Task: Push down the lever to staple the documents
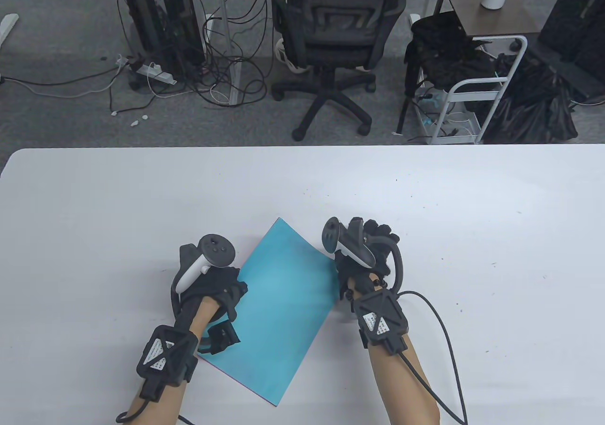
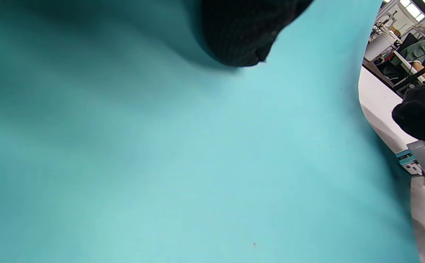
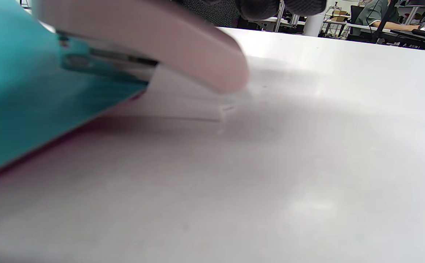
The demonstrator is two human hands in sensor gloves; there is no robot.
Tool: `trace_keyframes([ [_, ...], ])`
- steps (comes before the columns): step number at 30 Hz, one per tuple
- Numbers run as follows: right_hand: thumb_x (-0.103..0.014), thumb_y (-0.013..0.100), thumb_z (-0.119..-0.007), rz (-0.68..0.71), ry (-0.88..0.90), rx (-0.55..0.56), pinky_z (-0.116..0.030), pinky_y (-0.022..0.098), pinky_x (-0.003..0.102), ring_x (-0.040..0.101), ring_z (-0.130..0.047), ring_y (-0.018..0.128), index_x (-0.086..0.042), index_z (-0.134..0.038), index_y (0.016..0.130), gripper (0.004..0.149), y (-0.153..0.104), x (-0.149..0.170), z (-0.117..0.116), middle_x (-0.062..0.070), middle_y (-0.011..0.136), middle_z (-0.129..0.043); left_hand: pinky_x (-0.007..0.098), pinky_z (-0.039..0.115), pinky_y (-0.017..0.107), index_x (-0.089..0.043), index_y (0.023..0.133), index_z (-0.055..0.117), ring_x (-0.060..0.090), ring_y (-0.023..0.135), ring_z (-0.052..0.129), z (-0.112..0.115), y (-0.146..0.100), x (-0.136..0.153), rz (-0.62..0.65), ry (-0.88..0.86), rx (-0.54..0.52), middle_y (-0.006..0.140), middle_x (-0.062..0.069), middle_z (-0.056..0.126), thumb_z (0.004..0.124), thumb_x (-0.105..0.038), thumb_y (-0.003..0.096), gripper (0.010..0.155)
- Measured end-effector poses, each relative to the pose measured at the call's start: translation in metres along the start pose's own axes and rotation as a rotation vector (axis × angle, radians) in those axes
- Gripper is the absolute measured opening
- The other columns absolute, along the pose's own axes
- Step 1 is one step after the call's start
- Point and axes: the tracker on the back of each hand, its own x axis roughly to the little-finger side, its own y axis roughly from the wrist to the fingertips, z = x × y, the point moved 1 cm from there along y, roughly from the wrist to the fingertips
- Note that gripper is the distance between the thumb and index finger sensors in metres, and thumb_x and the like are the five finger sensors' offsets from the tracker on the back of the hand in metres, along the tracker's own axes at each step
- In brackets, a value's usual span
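A stack of sheets with a teal top sheet (image 1: 279, 302) lies tilted on the white table (image 1: 472, 255). My left hand (image 1: 224, 295) rests on its left edge; in the left wrist view a fingertip (image 2: 238, 36) touches the teal sheet (image 2: 161, 164). My right hand (image 1: 371, 245) covers the stapler at the sheet's right edge, hiding it in the table view. The right wrist view shows the pale pink stapler (image 3: 154, 44) closed over the teal sheet's (image 3: 33, 109) corner, with my fingers (image 3: 271, 5) on top of it. The stapler also shows in the left wrist view (image 2: 422, 164).
A black cable (image 1: 444, 330) runs from my right wrist across the table toward the front edge. A dark red sheet edge (image 3: 52, 140) shows under the teal one. An office chair (image 1: 331, 42) and a cart (image 1: 472, 89) stand beyond the far table edge.
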Motion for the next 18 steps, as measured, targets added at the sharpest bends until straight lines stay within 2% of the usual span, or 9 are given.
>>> trace_keyframes([
  [9, -0.044, 0.057, -0.051, -0.003, 0.003, 0.002, -0.041, 0.068, 0.078, 0.068, -0.042, 0.099, 0.005, -0.026, 0.112, 0.078, 0.0, 0.0, 0.0, 0.039, 0.112, -0.035, 0.063, 0.082, 0.055, -0.009, 0.094, 0.084, 0.034, 0.066, 0.102, -0.003, -0.003, 0.005, 0.014, -0.063, 0.047, 0.081, 0.015, 0.099, 0.077, -0.022, 0.0561, 0.041],
  [18, -0.044, 0.057, -0.05, 0.001, 0.007, 0.001, -0.041, 0.068, 0.078, 0.068, -0.042, 0.099, 0.005, -0.025, 0.112, 0.078, 0.0, -0.002, -0.001, 0.039, 0.111, -0.035, 0.063, 0.083, 0.053, -0.007, 0.094, 0.084, 0.034, 0.062, 0.104, -0.028, -0.02, 0.022, 0.041, -0.177, 0.104, 0.079, 0.016, 0.101, 0.077, -0.021, 0.0562, 0.041],
])
